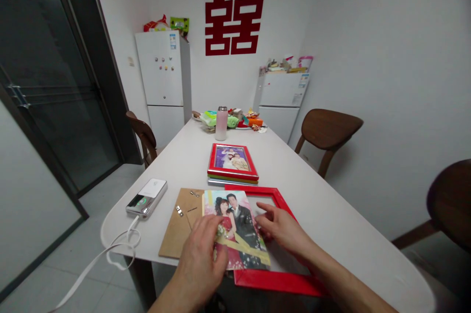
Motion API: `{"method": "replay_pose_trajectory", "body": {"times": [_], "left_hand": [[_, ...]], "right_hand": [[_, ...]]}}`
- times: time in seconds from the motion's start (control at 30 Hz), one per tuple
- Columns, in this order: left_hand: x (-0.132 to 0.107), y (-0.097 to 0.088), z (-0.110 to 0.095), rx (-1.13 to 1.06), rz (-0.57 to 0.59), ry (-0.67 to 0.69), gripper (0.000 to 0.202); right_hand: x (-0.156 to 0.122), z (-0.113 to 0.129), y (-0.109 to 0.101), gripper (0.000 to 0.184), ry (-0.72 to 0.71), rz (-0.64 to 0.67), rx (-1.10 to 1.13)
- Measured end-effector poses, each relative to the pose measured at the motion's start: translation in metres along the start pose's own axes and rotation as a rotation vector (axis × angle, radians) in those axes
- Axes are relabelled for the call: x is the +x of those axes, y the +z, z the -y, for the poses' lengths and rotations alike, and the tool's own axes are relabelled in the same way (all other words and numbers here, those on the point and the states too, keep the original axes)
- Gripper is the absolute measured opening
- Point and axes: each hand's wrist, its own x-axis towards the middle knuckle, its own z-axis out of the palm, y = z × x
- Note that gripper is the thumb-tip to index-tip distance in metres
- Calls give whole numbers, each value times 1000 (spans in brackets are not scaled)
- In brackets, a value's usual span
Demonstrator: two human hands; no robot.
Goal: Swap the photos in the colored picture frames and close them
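A colour photo print [235,227] of two people lies partly over an empty red picture frame [274,281] at the near edge of the white table [331,215]. My left hand [200,256] rests on the print's lower left part, fingers curled onto it. My right hand [281,227] touches the print's right edge over the frame's glass, fingers loosely spread. A brown backing board [180,222] with metal clips lies to the left of the print.
A stack of frames [232,165], the top one red with a photo, sits further up the table. A power bank [146,197] with a white cable lies at left. A bottle [221,123] and snacks stand at the far end. Wooden chairs [327,131] flank the table.
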Motion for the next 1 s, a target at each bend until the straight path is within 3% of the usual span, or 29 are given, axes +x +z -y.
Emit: {"method": "replay_pose_trajectory", "body": {"times": [0.07,0.17,0.27,0.37,0.5,0.57,0.67,0.73,0.83,0.9,1.0], "left_hand": [[-3,7,-5,16,77,66,49],[-6,16,-9,72,197,90,58],[-5,21,-15,151,253,103,64],[1,21,-19,165,147,182,67],[10,15,-22,-52,-158,315,59],[13,13,-28,-250,-286,241,50],[16,17,-42,-608,-381,-33,35],[19,22,-51,-834,-355,-195,33],[25,31,-53,-1030,-286,-296,41],[30,35,-46,-1057,-246,-328,49],[32,38,-28,-913,-119,-346,54]], "right_hand": [[3,1,6,58,57,87,142],[5,5,10,39,102,225,307],[1,19,11,25,107,204,441],[-9,43,12,24,-8,114,535],[-22,65,10,34,-131,115,636],[-25,62,10,37,-83,35,629],[-24,42,13,34,92,-72,660],[-21,27,13,29,143,-61,794],[-17,13,3,30,72,-153,962],[-15,8,-12,38,69,-212,941],[-12,2,-36,47,148,-167,788]]}}
